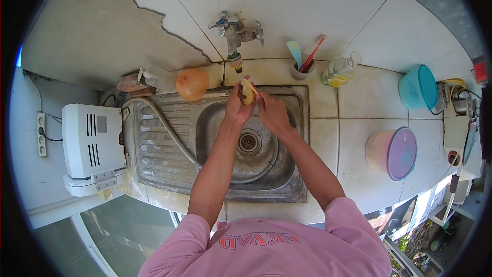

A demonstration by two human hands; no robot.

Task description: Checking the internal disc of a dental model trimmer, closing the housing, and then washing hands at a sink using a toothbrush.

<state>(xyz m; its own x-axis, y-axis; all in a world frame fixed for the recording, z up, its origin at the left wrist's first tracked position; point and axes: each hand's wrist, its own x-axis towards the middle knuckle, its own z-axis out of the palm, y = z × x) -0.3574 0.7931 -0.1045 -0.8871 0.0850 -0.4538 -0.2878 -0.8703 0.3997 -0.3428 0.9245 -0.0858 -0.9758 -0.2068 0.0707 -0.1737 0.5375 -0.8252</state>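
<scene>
Just below the tap (234,61), my left hand (237,106) is closed around a small pale-yellow piece (248,95) whose kind I cannot make out. From the right, my right hand (272,113) meets it with closed fingers, pinching what looks like a thin pale-orange stick (251,86) that lies across the yellow piece. Both hands are above the steel sink (210,138), over its drain (249,142). My fingers partly hide both small things.
An orange round container (192,84), a cup (301,73) with toothbrushes, and a clear bottle (341,70) line the back. Two lidded tubs (419,87) (394,153) stand right. A grey hose (169,128) crosses the ribbed drainboard (159,161); a white appliance (95,146) sits left.
</scene>
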